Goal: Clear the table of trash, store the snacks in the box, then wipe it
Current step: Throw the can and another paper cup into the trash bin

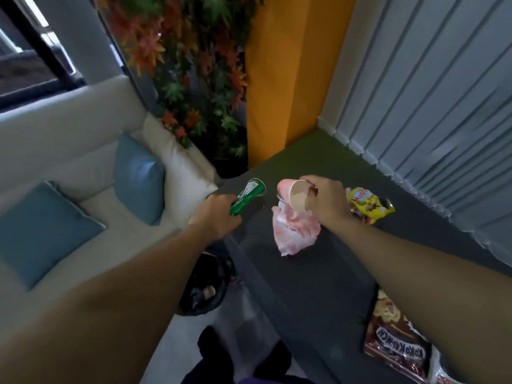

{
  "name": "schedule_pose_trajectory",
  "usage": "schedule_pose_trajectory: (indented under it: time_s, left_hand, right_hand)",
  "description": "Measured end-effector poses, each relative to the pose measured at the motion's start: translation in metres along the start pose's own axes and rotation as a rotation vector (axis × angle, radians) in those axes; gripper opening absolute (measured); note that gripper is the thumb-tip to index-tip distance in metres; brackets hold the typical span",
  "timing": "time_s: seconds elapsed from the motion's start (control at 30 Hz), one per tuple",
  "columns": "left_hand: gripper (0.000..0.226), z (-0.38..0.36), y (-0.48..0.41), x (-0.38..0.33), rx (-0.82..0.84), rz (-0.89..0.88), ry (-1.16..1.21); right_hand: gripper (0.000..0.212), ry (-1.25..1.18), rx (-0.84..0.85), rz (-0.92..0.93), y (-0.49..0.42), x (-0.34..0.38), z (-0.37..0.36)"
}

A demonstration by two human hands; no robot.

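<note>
While both hands are loaded with trash, the dark table (pixel 318 286) holds everything else the task names. The black-lined bin (pixel 219 270) stands on the floor off the table's edge, at about 7 o'clock from the hands. A brown cereal bag (pixel 396 353) lies near the table's 5 o'clock corner. The crumpled pink cloth (pixel 293 234) sits mid-table just under the right hand, and a yellow snack packet (pixel 368 203) lies at 3 o'clock from that hand.

The left hand (pixel 216 217) curls around a green can (pixel 248 196), tipped so its far end points toward 1 o'clock. The right hand (pixel 327 200) pinches a paper cup (pixel 299 198) at the rim, mouth tilted sideways.

The risks lie in those tilts: any dregs in can or cup could spill onto the table or the cloth on the way to the bin. The rim pinch looks light, so a quick swing could drop the cup. No snack box is in view.
</note>
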State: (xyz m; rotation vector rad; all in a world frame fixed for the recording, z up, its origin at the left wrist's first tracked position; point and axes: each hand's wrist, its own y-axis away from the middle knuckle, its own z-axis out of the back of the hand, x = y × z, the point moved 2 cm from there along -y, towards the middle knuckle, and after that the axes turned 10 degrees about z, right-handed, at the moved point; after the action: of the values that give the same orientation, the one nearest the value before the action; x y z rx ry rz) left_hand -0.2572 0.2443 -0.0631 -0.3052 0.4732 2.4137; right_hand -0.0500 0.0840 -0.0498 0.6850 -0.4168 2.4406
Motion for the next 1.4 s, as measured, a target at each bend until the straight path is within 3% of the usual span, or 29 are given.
schedule_pose_trajectory:
  time_s: [0.6, 0.8, 0.97, 1.13, 1.27, 1.4]
  left_hand:
    - [0.021, -0.042, 0.006, 0.199, 0.154, 0.38, 0.05]
    - [0.017, -0.088, -0.008, 0.248, 0.266, 0.442, 0.07]
    - [0.031, -0.133, -0.025, 0.272, 0.337, 0.45, 0.045]
    - [0.028, -0.168, -0.043, 0.289, 0.376, 0.462, 0.034]
    - [0.029, -0.192, -0.055, 0.3, 0.41, 0.479, 0.052]
    - [0.053, -0.207, -0.063, 0.304, 0.454, 0.457, 0.085]
  right_hand:
    - [0.034, -0.071, 0.371, 0.118, -0.017, 0.115, -0.201]
    - [0.031, -0.06, 0.468, 0.034, -0.003, 0.114, -0.272]
    - [0.015, -0.038, 0.588, -0.057, 0.014, 0.092, -0.322]
    - [0.017, -0.004, 0.621, -0.112, 0.023, 0.069, -0.364]
    - [0.03, -0.005, 0.624, -0.142, 0.023, 0.065, -0.387]
    - [0.032, 0.022, 0.654, -0.079, 0.022, 0.068, -0.401]
